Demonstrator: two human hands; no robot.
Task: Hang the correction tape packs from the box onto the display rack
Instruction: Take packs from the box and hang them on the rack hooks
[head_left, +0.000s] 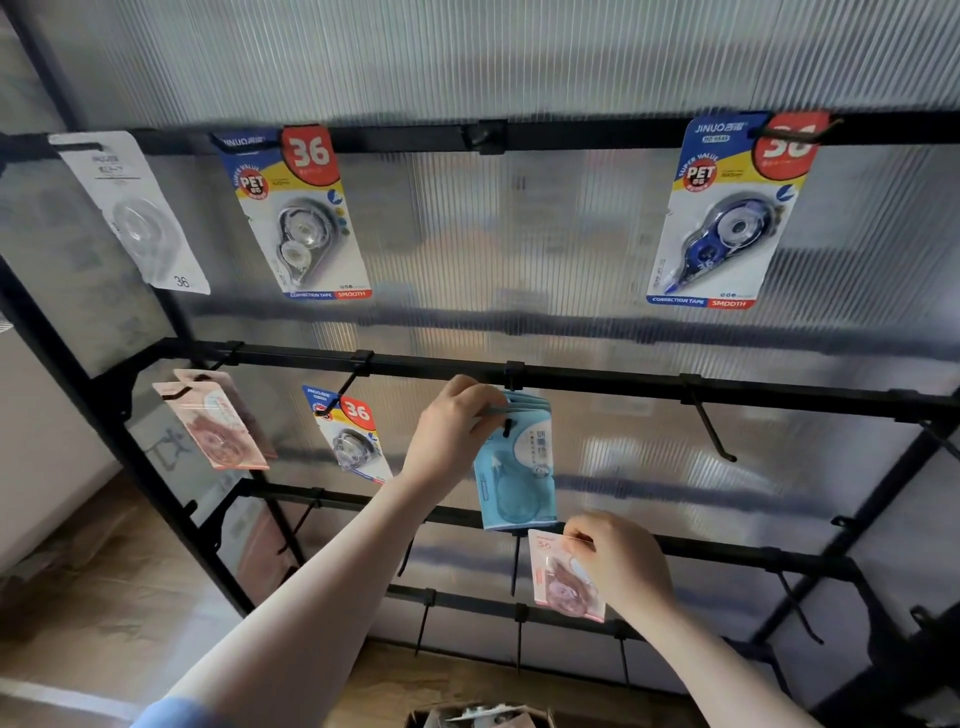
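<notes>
Hanging from a hook on the middle bar of the black display rack (623, 375), a small stack of light blue correction tape packs (514, 467) is pinched at its top edge by the left hand (449, 439), whose fingers are curled round the card tops just where the hook tip shows through the hang holes. A single pink correction tape pack (563, 579) is held lower down by the right hand (618, 564), gripped at its upper right corner between thumb and fingertips, in front of the lower bars and not yet on any hook. More packs already hang elsewhere: two pink packs (213, 423) on the far left hook of the middle bar, a blue-and-red pack (353, 436) beside them, and larger carded packs on the top bar. The cardboard box (478, 717) is only glimpsed at the bottom edge. The blue stack appears to be seated only near the hook tip, so it is judged that letting go early, or nudging it forward, could slide the packs off and drop them. The pink pack is held by one corner only and could swing or slip while attention is on the other hand. The bare hook (714, 431) to the right could also be snagged by a sleeve or a card edge.
</notes>
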